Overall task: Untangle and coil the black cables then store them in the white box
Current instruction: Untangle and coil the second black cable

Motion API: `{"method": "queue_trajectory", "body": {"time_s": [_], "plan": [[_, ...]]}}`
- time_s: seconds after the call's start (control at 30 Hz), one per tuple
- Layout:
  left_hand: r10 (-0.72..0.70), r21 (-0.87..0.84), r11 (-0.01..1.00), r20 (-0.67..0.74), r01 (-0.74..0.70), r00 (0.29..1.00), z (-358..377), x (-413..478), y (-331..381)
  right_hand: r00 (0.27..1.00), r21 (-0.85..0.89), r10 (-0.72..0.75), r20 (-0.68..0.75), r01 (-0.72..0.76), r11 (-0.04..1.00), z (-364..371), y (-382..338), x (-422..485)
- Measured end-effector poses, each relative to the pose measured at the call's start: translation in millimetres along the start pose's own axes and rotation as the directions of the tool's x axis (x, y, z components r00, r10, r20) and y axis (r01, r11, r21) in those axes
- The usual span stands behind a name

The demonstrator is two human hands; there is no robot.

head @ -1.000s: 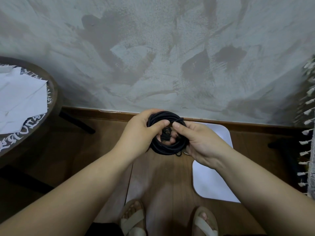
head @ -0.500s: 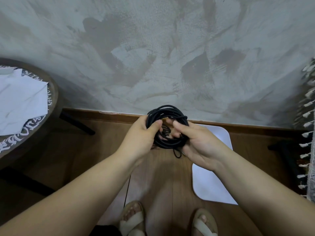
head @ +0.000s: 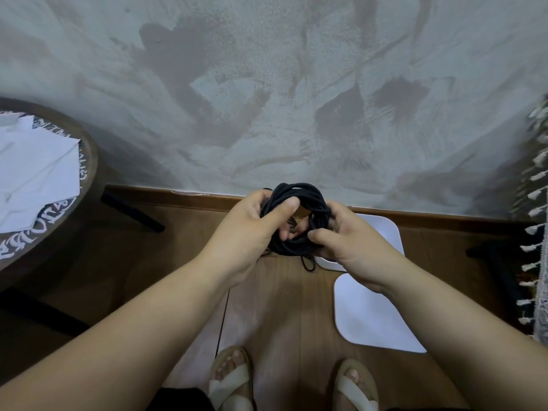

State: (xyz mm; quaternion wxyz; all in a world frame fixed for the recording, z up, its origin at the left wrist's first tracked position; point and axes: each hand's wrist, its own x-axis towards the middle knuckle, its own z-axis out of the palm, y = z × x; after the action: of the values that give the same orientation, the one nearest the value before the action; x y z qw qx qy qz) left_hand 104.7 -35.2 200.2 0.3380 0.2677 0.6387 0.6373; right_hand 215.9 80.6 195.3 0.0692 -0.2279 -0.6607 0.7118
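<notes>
A coil of black cable (head: pixel 299 197) is held up in front of me, above the wooden floor. My left hand (head: pixel 252 229) grips its left side, thumb over the strands and fingers through the middle. My right hand (head: pixel 353 244) grips the right side, thumb and fingers curled round the loops. A short loose end (head: pixel 308 264) dangles below the coil. A white flat piece, the box or its lid (head: pixel 370 315), lies on the floor under my right forearm, partly hidden.
A round dark table (head: pixel 86 161) with white paper (head: pixel 32 173) stands at the left. The grey textured wall and wooden skirting are close ahead. A fringed cloth (head: pixel 533 221) hangs at the right edge. My sandalled feet (head: pixel 234 381) are below.
The coil has risen slightly and turned in my hands. My right hand has slid from the coil's middle to its right side, and my left thumb now lies across the top strands.
</notes>
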Motion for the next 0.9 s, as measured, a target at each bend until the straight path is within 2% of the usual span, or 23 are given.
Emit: {"method": "queue_trajectory", "body": {"time_s": [0.07,0.13,0.23,0.3,0.37,0.43,0.5,0.53,0.57,0.73,0.9], "plan": [[0.006,-0.024,1.000,-0.054,-0.008,0.998,0.4,3.7,-1.0,0.999,-0.062,-0.022,0.048,0.025,0.998,3.6,-1.5,-1.6],[-0.051,-0.158,0.987,-0.109,0.034,0.993,-2.2,8.9,-2.8,0.992,-0.100,-0.031,0.124,0.044,0.994,5.7,-3.7,-2.4],[-0.162,-0.375,0.918,-0.061,0.128,0.985,-6.6,13.2,-3.2,0.976,-0.119,-0.032,0.218,0.059,0.991,4.2,-10.4,-2.9],[-0.200,-0.440,0.881,-0.007,0.177,0.980,-6.4,13.2,-2.6,0.970,-0.151,-0.022,0.240,0.060,0.987,2.1,-10.9,-3.9],[-0.202,-0.445,0.875,0.027,0.193,0.979,-3.4,11.9,-2.6,0.975,-0.181,-0.022,0.220,0.063,0.981,0.7,-9.4,-5.5],[-0.178,-0.396,0.902,0.023,0.172,0.984,1.0,11.0,-3.1,0.984,-0.299,-0.094,0.151,0.137,0.944,0.4,-2.2,-5.7],[-0.133,-0.322,0.939,-0.027,0.117,0.991,4.1,11.0,-4.0,0.969,-0.533,-0.232,0.079,0.238,0.812,0.0,4.2,-0.8],[-0.113,-0.298,0.950,-0.051,0.092,0.992,5.0,10.9,-3.9,0.953,-0.612,-0.297,0.053,0.266,0.745,0.2,7.4,2.1],[-0.099,-0.285,0.955,-0.069,0.076,0.993,5.5,10.6,-4.0,0.944,-0.637,-0.330,0.029,0.272,0.721,1.5,10.3,4.7],[-0.054,-0.260,0.966,-0.142,0.016,0.988,6.2,5.8,-4.5,0.931,-0.594,-0.358,-0.067,0.251,0.764,20.3,19.3,9.3],[-0.077,-0.286,0.958,-0.165,0.027,0.983,8.1,1.0,-1.6,0.930,-0.537,-0.352,-0.101,0.247,0.807,24.6,18.9,10.8]]}}
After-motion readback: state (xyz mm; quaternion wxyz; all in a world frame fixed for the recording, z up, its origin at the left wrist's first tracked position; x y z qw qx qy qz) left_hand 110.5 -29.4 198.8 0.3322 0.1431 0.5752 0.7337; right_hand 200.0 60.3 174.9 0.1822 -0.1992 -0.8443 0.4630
